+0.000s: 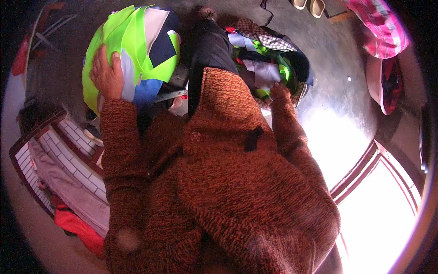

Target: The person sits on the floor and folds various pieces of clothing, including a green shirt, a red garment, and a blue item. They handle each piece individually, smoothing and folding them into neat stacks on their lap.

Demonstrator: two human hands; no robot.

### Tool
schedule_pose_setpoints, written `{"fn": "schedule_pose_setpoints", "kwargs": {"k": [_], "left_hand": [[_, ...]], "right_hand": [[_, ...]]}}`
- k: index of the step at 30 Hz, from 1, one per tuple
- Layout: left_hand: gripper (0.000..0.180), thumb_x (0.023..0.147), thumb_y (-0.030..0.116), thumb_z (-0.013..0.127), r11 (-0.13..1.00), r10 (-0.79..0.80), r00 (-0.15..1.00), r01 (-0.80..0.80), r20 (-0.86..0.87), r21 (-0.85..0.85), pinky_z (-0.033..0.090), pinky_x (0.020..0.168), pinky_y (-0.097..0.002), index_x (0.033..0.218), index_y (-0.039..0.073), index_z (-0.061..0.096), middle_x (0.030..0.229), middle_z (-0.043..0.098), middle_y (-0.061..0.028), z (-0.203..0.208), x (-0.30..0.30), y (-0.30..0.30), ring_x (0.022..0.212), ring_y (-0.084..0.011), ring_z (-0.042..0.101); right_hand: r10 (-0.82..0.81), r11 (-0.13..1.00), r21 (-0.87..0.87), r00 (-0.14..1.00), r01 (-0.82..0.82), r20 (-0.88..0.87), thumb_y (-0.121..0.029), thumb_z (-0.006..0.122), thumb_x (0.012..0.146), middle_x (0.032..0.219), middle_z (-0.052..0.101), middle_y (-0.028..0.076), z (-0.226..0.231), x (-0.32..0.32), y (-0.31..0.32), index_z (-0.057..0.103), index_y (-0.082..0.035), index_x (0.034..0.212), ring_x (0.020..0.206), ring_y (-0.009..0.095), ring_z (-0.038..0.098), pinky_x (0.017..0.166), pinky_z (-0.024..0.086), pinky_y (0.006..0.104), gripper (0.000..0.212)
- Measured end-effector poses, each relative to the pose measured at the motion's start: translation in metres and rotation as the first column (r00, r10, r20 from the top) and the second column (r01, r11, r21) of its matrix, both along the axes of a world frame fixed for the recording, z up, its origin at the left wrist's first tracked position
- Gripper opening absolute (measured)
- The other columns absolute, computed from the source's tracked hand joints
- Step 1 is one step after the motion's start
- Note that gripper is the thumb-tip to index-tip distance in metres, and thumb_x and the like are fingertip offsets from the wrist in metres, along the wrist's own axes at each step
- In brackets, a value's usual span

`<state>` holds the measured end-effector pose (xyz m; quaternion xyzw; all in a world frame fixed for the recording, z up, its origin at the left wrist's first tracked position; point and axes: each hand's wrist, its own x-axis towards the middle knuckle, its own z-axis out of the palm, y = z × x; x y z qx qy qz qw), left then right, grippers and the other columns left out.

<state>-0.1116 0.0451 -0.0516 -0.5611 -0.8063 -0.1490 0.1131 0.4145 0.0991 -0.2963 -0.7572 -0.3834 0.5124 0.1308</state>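
My left hand (108, 75) lies flat on a rounded stack of fabric pieces (125, 34), mostly neon green, its fingers stretched and the thumb apart. White, navy, grey and blue pieces show among the green ones. On my right, a mixed heap of cloth scraps (262, 73) holds grey, green, dark, red and checked pieces. At that heap's near edge is my right hand (280, 92), its fingers curled closed; what they hold, if anything, is too small to make out. My dark-trousered leg (212, 48) stretches between the two piles.
A pair of light slippers (308, 6) lies on the grey floor (337, 80) at the far right. Pink plaid cloth (381, 27) hangs over a light basin (375, 80). To the left stands a brick-patterned bench (73, 141) with mauve and red cloth. A bright doorway (378, 210) glares at the right.
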Motion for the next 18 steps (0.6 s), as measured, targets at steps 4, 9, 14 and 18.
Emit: {"fn": "schedule_pose_setpoints", "kwargs": {"k": [4, 9, 14, 18], "left_hand": [[0.050, 0.088, 0.040, 0.042, 1.000, 0.005, 1.000, -0.006, -0.030, -0.007, 0.030, 0.096, -0.0478, 0.127, 0.009, 0.043, 0.129, 0.045, -0.0149, 0.000, -0.001, 0.000, 0.119, -0.0325, 0.041], [0.049, 0.088, 0.040, 0.042, 0.999, 0.047, 0.999, -0.046, 0.022, -0.023, 0.027, 0.098, -0.0493, 0.128, 0.012, 0.043, 0.131, 0.043, -0.0144, 0.002, 0.003, 0.000, 0.122, -0.0317, 0.039], [0.049, 0.088, 0.039, 0.042, 0.996, 0.087, 0.994, -0.084, 0.072, -0.032, 0.023, 0.100, -0.0502, 0.129, 0.013, 0.042, 0.133, 0.042, -0.0136, 0.006, 0.009, -0.001, 0.124, -0.0311, 0.037], [0.051, 0.087, 0.040, 0.043, 0.996, 0.091, 0.994, -0.091, 0.063, -0.015, 0.023, 0.101, -0.0498, 0.131, 0.014, 0.040, 0.134, 0.042, -0.0132, 0.001, 0.006, -0.005, 0.124, -0.0306, 0.037]], "right_hand": [[0.095, 0.994, 0.044, 0.995, -0.095, -0.002, -0.019, 0.057, 0.081, 0.093, 0.063, 0.009, -0.004, -0.035, 0.024, 0.061, -0.006, 0.100, 0.079, 0.025, 0.060, 0.071, 0.049, 0.0348, 0.023], [0.118, 0.987, 0.108, 0.993, -0.117, -0.004, -0.021, 0.056, 0.081, 0.096, 0.063, 0.009, -0.002, -0.050, 0.036, 0.061, -0.006, 0.102, 0.084, 0.024, 0.060, 0.075, 0.048, 0.0341, 0.026], [-0.004, 0.986, 0.168, 0.997, 0.018, -0.081, -0.022, 0.055, 0.082, 0.099, 0.062, 0.010, 0.014, -0.022, 0.027, 0.060, -0.005, 0.105, 0.088, 0.023, 0.059, 0.080, 0.046, 0.0334, 0.029], [-0.123, 0.964, 0.201, 0.961, 0.175, -0.249, -0.023, 0.055, 0.082, 0.101, 0.062, 0.010, 0.041, -0.002, 0.026, 0.060, -0.004, 0.106, 0.092, 0.023, 0.059, 0.083, 0.045, 0.0329, 0.031]]}}
